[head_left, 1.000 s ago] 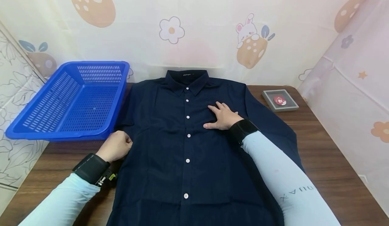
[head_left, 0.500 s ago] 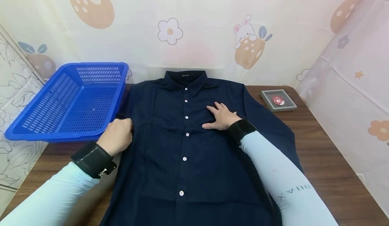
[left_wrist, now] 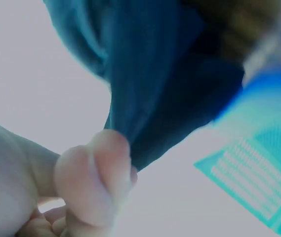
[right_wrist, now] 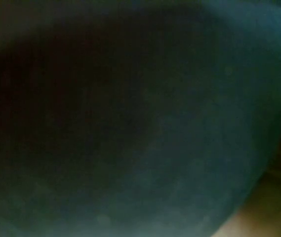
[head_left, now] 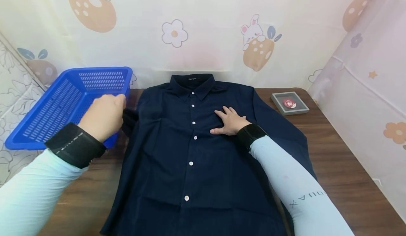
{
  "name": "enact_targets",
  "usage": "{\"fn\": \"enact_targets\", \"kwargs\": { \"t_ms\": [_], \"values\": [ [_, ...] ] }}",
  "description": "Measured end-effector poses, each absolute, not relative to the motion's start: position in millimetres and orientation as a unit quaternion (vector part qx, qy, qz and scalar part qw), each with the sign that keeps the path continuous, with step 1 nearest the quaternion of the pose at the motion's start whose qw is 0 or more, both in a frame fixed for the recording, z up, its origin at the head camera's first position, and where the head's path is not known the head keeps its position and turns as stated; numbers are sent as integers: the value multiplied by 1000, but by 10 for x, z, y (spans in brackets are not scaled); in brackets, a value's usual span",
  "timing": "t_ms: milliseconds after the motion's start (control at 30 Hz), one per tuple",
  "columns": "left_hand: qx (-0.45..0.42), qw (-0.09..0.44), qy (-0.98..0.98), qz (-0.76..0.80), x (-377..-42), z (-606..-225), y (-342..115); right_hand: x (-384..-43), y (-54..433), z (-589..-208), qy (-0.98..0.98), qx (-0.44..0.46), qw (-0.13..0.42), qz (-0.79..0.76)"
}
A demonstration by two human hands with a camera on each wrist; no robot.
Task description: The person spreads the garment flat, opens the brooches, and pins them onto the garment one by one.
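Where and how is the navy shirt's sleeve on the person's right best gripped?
Probably by the outer bend of the sleeve, pinched from the right: that edge sticks outward on the wooden table, while the right hand lies on the navy shirt and its forearm crosses the sleeve lower down.

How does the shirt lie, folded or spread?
Mostly spread: the shirt lies front up on the table, while the left hand holds some cloth raised.

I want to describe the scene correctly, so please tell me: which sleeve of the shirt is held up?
The sleeve beside the blue basket: the left hand pinches it, whereas the other sleeve lies on the table.
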State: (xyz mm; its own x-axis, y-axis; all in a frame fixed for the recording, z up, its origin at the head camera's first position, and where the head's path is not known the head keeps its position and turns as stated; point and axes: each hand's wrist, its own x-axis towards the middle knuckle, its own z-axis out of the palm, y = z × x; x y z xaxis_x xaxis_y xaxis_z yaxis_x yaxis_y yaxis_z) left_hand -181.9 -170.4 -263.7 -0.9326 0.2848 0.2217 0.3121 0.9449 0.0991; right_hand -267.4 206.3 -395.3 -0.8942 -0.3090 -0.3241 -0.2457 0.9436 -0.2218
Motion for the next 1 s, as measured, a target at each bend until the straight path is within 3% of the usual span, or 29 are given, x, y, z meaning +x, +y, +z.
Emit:
{"fn": "enact_targets", "kwargs": {
  "t_ms": [633, 767, 1000],
  "values": [
    [-19, 125, -977, -173, -2262, -2204, -2041, -2655, 2043, -3912, 968, -146, 183, -86],
    [-12, 173, -964, -201, -2323, -2171, -2043, -2653, 2042, -3923, 968, -146, 183, -84],
    [-67, 338, -911, -228, -2431, -2138, -2024, -2656, 2046, -3932, 969, -146, 180, -80]
  ]
}}
